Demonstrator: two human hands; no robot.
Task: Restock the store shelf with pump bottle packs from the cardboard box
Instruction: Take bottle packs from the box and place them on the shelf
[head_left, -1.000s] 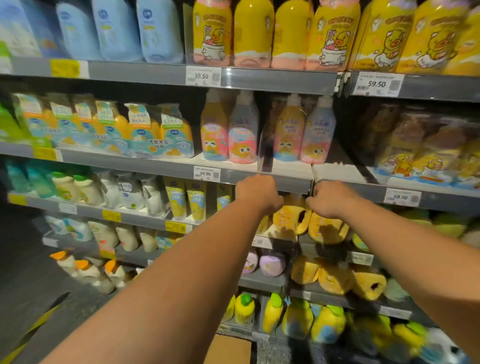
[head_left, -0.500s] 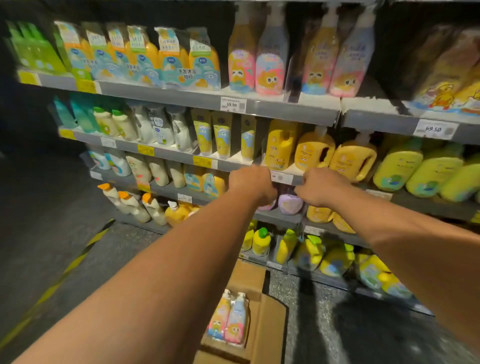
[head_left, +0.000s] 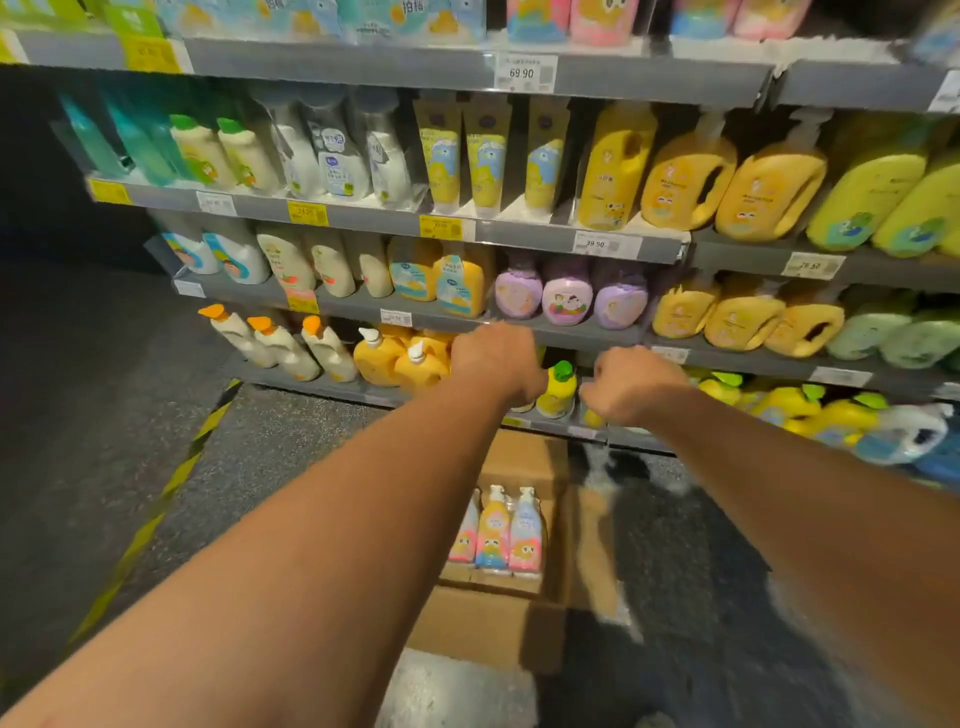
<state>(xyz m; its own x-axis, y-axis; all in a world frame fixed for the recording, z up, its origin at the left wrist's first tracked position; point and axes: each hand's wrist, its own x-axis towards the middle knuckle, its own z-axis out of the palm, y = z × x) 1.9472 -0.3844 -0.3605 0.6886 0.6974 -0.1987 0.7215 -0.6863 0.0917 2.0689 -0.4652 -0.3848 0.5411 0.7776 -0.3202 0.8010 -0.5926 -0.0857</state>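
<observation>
An open cardboard box (head_left: 519, 631) stands on the floor below my arms. Pump bottle packs (head_left: 506, 530) with orange, blue and pink labels stand upright inside it. My left hand (head_left: 493, 361) and my right hand (head_left: 631, 384) hang side by side in the air in front of the lower shelves, well above the box. Both show their backs with fingers loosely curled downward, and neither holds anything. At the top edge, the shelf (head_left: 649, 73) with the 69.90 tag carries matching pink and blue packs, cut off by the frame.
Shelves full of yellow, white, purple and green bottles fill the view ahead. A green-capped yellow bottle (head_left: 556, 392) stands just behind my hands. Dark speckled floor with a yellow-black striped line (head_left: 156, 514) lies to the left of the box.
My view has tilted down along the shelving. Both hands have dropped from the upper shelf edge to the level of the lowest shelves. The box and its packs have come into full view.
</observation>
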